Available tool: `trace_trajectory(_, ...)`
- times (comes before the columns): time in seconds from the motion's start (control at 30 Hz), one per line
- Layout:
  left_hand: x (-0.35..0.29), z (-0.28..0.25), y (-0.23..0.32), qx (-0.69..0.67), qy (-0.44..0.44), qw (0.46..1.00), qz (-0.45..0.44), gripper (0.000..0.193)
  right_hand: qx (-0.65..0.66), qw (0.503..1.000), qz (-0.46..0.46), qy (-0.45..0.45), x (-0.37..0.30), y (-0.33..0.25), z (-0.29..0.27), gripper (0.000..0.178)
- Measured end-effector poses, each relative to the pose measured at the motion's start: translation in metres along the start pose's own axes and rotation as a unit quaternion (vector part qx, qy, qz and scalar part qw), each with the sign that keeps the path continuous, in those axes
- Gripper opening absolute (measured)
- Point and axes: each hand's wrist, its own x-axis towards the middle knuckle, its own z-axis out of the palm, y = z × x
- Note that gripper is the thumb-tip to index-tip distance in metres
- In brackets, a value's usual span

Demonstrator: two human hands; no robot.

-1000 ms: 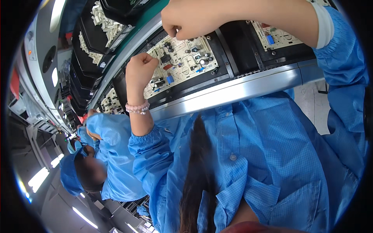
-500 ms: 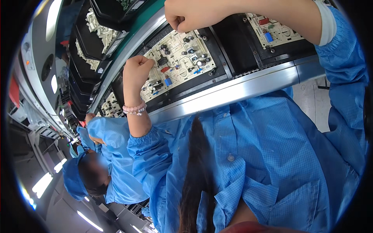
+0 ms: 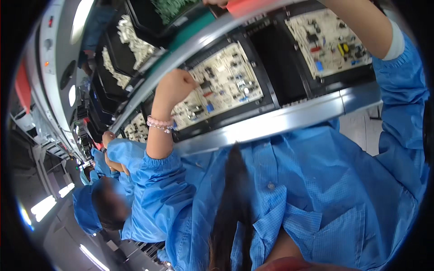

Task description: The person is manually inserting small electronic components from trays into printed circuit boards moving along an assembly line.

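My left hand (image 3: 174, 90) is closed, its fingers curled over the left side of a populated cream circuit board (image 3: 228, 74). Whatever those fingers may hold is hidden. The board lies in a black carrier frame and bears black, blue and red components. My right forearm (image 3: 366, 25) reaches out past the top edge over a second circuit board (image 3: 307, 29), which has a yellow part on it. A bit of a hand (image 3: 216, 2) shows at the top edge beside a red surface (image 3: 248, 6); it seems to be my right hand, its grip cut off.
Black bins with white parts (image 3: 135, 45) and green parts (image 3: 172, 9) stand beyond the metal rail. A silver rail (image 3: 253, 128) runs along the near side. At left a co-worker in blue (image 3: 149, 203) works beside another board (image 3: 137, 128).
My right hand has moved away from the first board, up toward the top edge. My left hand stays closed at the board's left side. The view has shifted, bringing the second board further in.
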Motion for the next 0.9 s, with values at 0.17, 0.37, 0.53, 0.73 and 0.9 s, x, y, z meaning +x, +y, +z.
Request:
trace_trajectory(0.17,0.012,-0.059,0.021,0.005,0.017,1.0,-0.01,0.032,0.058,0.991,0.003,0.119,0.004,0.043,-0.079,0.023)
trace_trajectory(0.37,0.087,-0.055,0.011,0.056,0.394,0.894,0.207,0.032,-0.087,0.948,0.184,0.246,0.017,0.064,-0.084,0.024)
trace_trajectory(0.53,0.109,-0.025,-0.006,0.091,0.346,0.916,0.182,0.048,-0.394,0.887,-0.021,0.239,0.027,0.13,-0.063,0.015)
trace_trajectory(0.73,0.077,-0.031,0.004,0.119,0.355,0.909,0.184,0.04,-0.488,0.849,0.102,0.175,0.041,0.127,-0.032,0.025)
trace_trajectory(0.9,0.07,-0.031,0.003,0.086,0.401,0.904,0.117,0.017,-0.516,0.82,0.029,0.245,0.035,0.121,-0.032,0.027)
